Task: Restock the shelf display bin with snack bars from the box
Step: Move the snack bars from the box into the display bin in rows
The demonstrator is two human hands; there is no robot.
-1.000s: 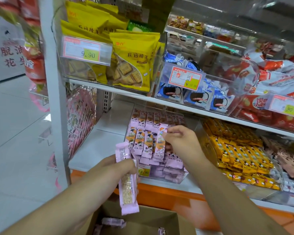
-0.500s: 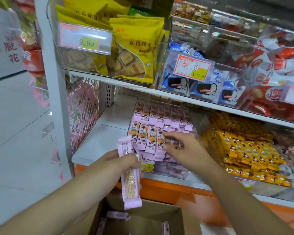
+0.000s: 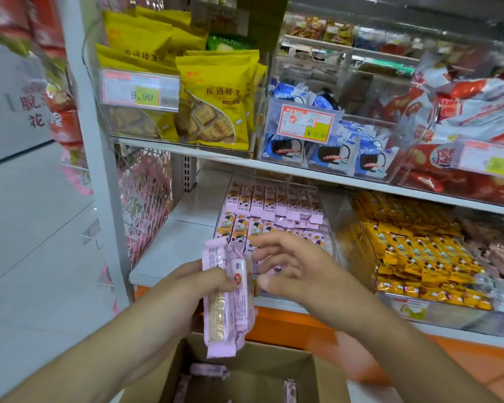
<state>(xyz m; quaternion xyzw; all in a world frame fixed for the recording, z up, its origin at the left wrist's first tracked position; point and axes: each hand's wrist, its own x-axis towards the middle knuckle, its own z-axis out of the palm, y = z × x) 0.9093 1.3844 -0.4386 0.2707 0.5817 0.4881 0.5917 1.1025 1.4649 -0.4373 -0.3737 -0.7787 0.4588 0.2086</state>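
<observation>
The left hand (image 3: 198, 282) grips a few pink snack bars (image 3: 226, 298) upright above the open box (image 3: 245, 370) — the right hand (image 3: 296, 270) reaches toward them with relaxed, empty fingers, before the bin (image 3: 330, 228) of bars.

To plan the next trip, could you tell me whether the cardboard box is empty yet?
Not empty: a few pink-wrapped snack bars lie inside the open brown cardboard box.
</observation>
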